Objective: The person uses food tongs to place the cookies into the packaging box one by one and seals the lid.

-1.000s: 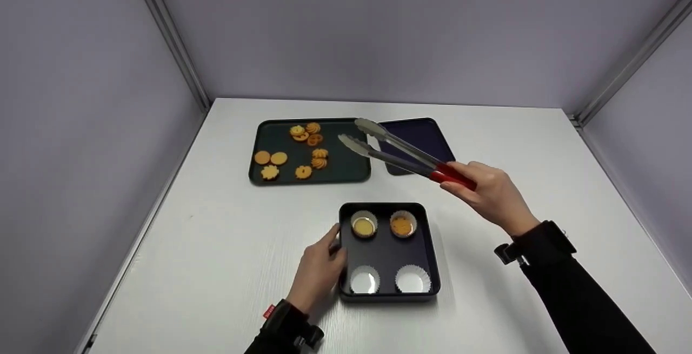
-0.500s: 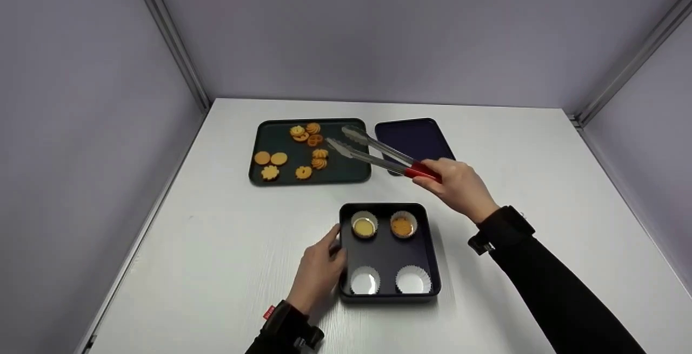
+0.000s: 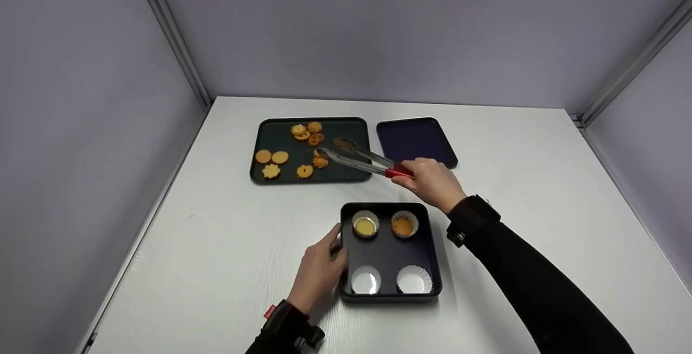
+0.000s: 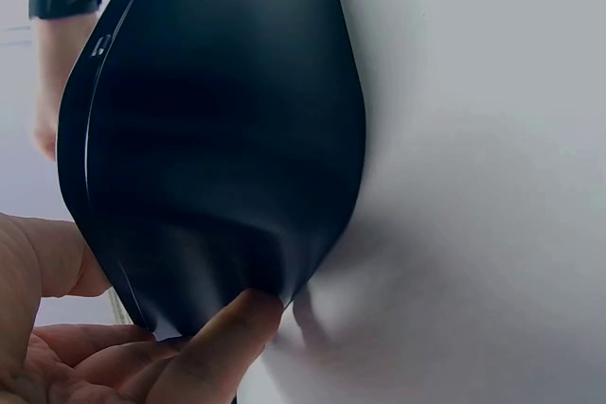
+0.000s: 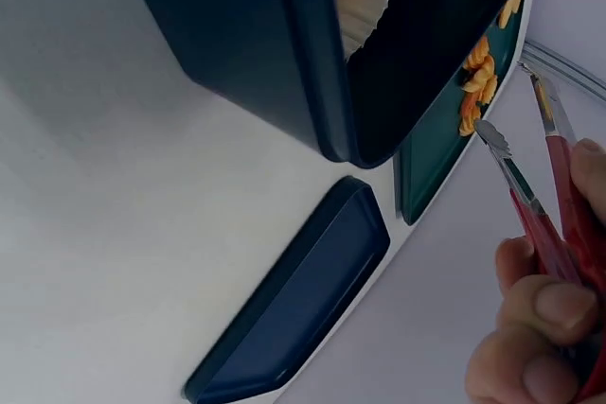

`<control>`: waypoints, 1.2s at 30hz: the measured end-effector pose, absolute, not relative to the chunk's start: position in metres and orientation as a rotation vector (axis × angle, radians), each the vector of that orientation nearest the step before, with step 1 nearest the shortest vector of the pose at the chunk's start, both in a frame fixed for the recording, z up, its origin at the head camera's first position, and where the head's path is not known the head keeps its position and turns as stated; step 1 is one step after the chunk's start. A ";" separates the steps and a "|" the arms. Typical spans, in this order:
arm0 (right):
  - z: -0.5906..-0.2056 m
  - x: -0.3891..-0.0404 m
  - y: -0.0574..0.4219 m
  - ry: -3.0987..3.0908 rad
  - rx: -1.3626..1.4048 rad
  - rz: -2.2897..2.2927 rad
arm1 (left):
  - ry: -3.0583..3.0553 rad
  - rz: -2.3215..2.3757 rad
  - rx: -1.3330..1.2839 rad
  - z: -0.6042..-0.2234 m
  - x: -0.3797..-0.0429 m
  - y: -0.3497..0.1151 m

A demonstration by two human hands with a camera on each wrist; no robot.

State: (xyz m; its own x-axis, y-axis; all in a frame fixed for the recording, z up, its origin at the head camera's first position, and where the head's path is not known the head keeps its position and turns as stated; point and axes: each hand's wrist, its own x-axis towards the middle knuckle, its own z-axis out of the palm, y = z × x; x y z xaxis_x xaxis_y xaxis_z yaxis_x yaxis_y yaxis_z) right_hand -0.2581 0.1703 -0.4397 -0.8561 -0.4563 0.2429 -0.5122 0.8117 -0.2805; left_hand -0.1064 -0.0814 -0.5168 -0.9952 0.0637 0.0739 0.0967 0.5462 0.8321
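Observation:
My left hand (image 3: 315,274) holds the left wall of a deep dark baking tin (image 3: 388,256), thumb at the rim and fingers against the outside. Inside are white paper cups; the back left cup (image 3: 365,224) holds a pale round piece, the back right cup (image 3: 404,224) an orange-brown cookie. Both front cups (image 3: 366,280) show bare bottoms. My right hand (image 3: 434,182) grips red-handled metal tongs (image 3: 356,163), whose arms are spread. Their tips lie over the green tray (image 3: 346,175), overlapping the piped cookies (image 3: 320,162) near its middle. In the right wrist view nothing shows between the tips.
Several more cookies lie on the green tray: round ones (image 3: 280,158), a flower-shaped one (image 3: 271,171), a pretzel-shaped one (image 3: 316,139) and a cluster at the back. A shallow dark blue tray (image 3: 415,140) lies to its right. Grey panels (image 3: 378,29) enclose the white table (image 3: 216,256).
My right hand has carried the tongs left and slightly lower, from between the trays to the piped cookies on the green tray. The left hand and tin stay in place.

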 end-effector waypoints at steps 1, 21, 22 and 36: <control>-0.440 -0.259 0.168 -2.842 0.757 0.503 | -2.732 -1.474 -0.141 -0.517 -0.106 -0.081; -0.442 -0.270 0.131 -2.972 0.649 0.450 | -2.741 -1.492 -0.131 -0.517 -0.106 -0.080; -0.442 -0.270 0.131 -2.965 0.653 0.455 | -2.739 -1.488 -0.132 -0.517 -0.107 -0.080; -0.450 -0.265 0.147 -2.798 0.754 0.413 | -2.728 -1.500 -0.123 -0.515 -0.106 -0.080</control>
